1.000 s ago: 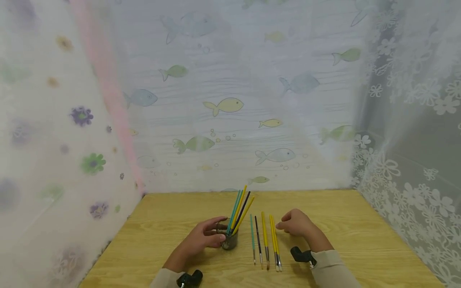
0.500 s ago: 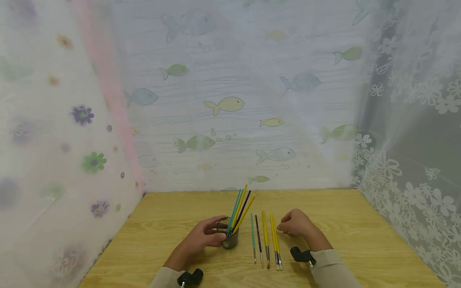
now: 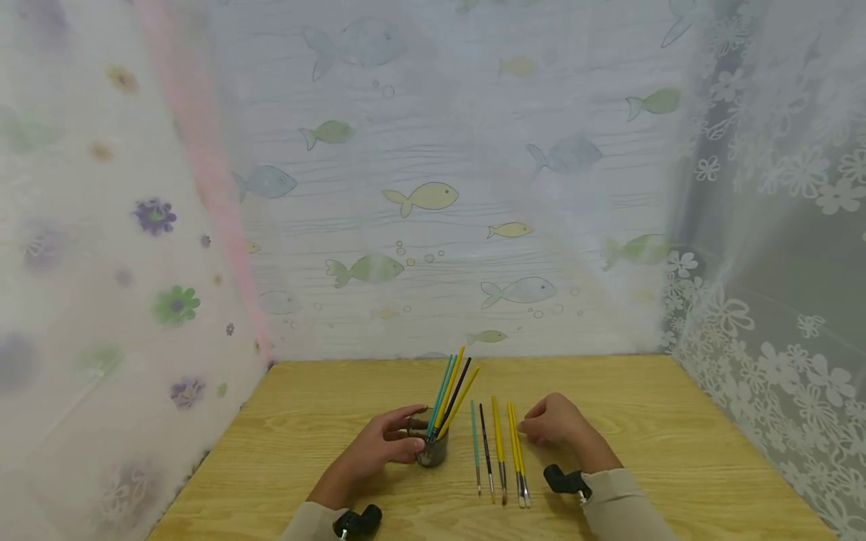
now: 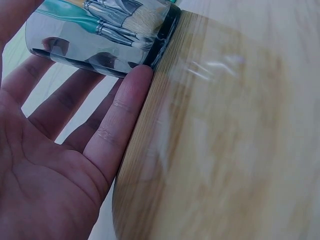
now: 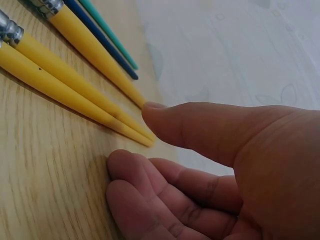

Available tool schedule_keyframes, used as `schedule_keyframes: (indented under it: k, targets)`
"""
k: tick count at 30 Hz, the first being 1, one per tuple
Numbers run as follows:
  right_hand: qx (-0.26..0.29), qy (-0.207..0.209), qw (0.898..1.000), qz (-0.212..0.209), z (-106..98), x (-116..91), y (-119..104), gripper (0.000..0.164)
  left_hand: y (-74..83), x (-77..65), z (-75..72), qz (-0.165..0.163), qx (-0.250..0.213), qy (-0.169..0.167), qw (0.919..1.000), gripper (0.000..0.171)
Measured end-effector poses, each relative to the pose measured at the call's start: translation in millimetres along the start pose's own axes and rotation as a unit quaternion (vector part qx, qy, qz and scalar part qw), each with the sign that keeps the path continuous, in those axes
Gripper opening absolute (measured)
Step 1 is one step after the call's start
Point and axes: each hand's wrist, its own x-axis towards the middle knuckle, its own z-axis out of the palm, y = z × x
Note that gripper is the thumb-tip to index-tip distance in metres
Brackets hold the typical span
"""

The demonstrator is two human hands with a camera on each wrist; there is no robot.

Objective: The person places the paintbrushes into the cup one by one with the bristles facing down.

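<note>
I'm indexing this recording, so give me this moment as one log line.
left grip: holds brush cup; right grip: holds nothing, beside paired yellow brushes; table: loose brushes lying in a row

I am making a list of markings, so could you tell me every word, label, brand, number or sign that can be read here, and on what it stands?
None can be read.
Brushes: no lettering shows; one dark speck is too small to tell.
Cup: no label shows.
Backdrop: drawn fish, no lettering.
</note>
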Motion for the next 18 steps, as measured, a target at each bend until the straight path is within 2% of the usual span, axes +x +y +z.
schedule_keyframes:
  k: [6,18]
  targets:
    - [-0.012,0.008,1.0,0.002,6,1,-2,0.018,2.2,-1.2,0.7,-0.002,0.002,0.004,1.0,0.06]
    - [-0.038,0.024,0.999,-0.002,13,-1,-9,0.018,-1.5,0.6,-1.0,-0.002,0.001,0.002,1.0,0.061]
